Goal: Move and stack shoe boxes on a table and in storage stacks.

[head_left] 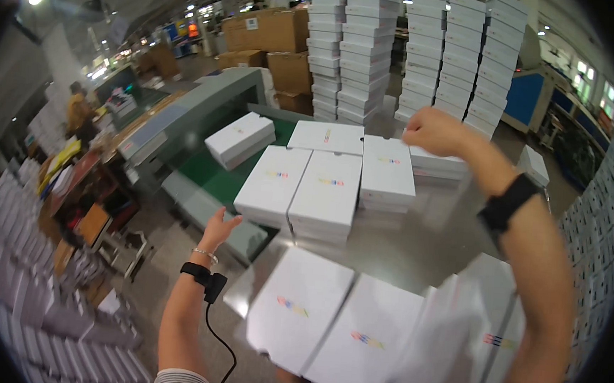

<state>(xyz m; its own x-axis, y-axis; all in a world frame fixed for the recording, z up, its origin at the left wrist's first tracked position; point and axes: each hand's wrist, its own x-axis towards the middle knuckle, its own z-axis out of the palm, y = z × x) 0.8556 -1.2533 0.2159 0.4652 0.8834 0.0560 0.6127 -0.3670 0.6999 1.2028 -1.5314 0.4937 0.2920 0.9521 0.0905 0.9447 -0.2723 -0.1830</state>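
Left hand (220, 228): open, thumb and fingers spread, nothing in it, just beside the near left corner of the left white box (273, 189). Right hand (434, 130): curled in fist-like, raised at the far right beside the right white box (388, 170). It's blurred from where I sit, so I can't tell if anything is pinched under the fingers.

Boxes: left white box and middle white box (326, 189) side by side, crosswise white box (325, 132) behind them, right white box alongside, all around where the green belt (215, 181) meets the metal table (443, 226).

Handling, my guess: stiff card, fairly light, smooth enough to slide, corners easy to dent. I'd grip low on opposite side walls, palms flat, not by the lid.

Room: the four sit tight, so fingers get in best from the outer sides. Widest gap I see is metal right of and nearer than the right white box. Near row of boxes (375, 331) crowds the near side; tall stacks (363, 53) wall off the far side.
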